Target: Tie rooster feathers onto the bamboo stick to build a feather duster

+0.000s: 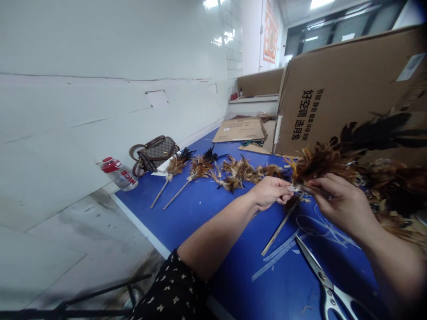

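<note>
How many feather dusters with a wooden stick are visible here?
3. The first duster and second duster lie side by side near the handbag; the held duster is pinched by the left hand and right hand. The feather pile may hide more.

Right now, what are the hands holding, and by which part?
Both hold one feather duster: left hand and right hand pinch the base of its feathers, where the stick joins.
</note>
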The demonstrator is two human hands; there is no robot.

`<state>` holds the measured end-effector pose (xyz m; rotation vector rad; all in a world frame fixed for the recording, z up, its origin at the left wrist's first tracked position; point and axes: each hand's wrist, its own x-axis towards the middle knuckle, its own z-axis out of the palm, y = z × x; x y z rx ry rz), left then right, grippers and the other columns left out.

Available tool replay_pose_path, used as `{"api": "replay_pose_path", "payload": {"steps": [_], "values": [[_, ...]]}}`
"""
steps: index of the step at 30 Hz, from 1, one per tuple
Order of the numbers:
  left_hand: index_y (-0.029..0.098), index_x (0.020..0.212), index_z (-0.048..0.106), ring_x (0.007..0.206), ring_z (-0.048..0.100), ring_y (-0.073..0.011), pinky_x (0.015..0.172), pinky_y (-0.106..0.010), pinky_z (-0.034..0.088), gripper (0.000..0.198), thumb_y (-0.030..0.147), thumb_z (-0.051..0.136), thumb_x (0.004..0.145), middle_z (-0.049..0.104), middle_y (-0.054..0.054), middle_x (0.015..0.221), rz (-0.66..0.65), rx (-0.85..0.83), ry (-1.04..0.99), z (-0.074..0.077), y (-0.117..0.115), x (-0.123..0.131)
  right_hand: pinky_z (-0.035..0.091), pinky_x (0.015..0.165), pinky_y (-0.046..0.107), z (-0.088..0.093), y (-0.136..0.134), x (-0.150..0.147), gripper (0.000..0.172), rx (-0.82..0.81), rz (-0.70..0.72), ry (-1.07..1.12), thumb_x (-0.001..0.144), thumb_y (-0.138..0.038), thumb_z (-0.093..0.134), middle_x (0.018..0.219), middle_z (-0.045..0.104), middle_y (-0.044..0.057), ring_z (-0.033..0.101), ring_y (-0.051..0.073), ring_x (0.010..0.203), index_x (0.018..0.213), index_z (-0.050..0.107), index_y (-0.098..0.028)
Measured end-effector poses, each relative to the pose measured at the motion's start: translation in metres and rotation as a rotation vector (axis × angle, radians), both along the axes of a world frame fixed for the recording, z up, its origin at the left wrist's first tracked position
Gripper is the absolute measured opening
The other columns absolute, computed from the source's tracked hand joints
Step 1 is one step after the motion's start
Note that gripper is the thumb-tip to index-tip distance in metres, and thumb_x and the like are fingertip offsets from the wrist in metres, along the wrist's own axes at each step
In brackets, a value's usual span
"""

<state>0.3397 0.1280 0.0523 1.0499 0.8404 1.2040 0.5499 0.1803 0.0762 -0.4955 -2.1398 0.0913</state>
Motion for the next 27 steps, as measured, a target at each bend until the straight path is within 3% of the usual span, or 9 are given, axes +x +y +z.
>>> {"api": "replay_pose_path", "payload": {"steps": [5, 12, 19, 27], "values": [[0.011, 0.072, 0.066, 0.052, 0.042, -0.0041, 0.051, -0.022, 0.024, 0.051, 0.052, 0.096, 0.066, 0.055, 0.003, 0.059, 0.007, 0.014, 0.059, 0.000, -0.003, 0.001, 0.054, 0.078, 0.034, -0.005, 0.000, -0.003, 0.011, 0.057, -0.060, -0.019, 0.102, -0.025, 0.066, 0.088, 0.072, 0.007, 0.069, 0.022, 0.081, 0.096, 0.075, -0.023], [0.011, 0.073, 0.065, 0.051, 0.042, -0.0041, 0.052, -0.022, 0.026, 0.041, 0.046, 0.085, 0.084, 0.053, 0.004, 0.058, 0.015, 0.034, 0.152, 0.004, -0.009, 0.005, 0.054, 0.075, 0.036, -0.010, 0.000, -0.004, 0.012, -0.043, -0.050, -0.009, 0.099, -0.031, 0.065, 0.085, 0.072, 0.005, 0.070, 0.023, 0.080, 0.093, 0.075, -0.027], [0.012, 0.072, 0.066, 0.051, 0.040, -0.0042, 0.053, -0.021, 0.026, 0.035, 0.039, 0.080, 0.087, 0.052, 0.004, 0.057, 0.070, 0.022, 0.202, 0.005, -0.009, 0.007, 0.054, 0.073, 0.036, -0.013, 0.002, -0.004, 0.012, -0.111, -0.032, 0.037, 0.099, -0.033, 0.068, 0.087, 0.076, 0.004, 0.072, 0.023, 0.078, 0.090, 0.075, -0.027], [0.011, 0.076, 0.069, 0.052, 0.040, -0.0052, 0.055, -0.022, 0.027, 0.032, 0.039, 0.077, 0.089, 0.050, 0.005, 0.055, 0.103, 0.007, 0.236, 0.001, -0.008, 0.009, 0.054, 0.074, 0.037, -0.030, 0.008, -0.006, 0.008, -0.061, -0.090, 0.019, 0.097, -0.027, 0.068, 0.088, 0.074, 0.006, 0.070, 0.025, 0.081, 0.093, 0.073, -0.024]]}}
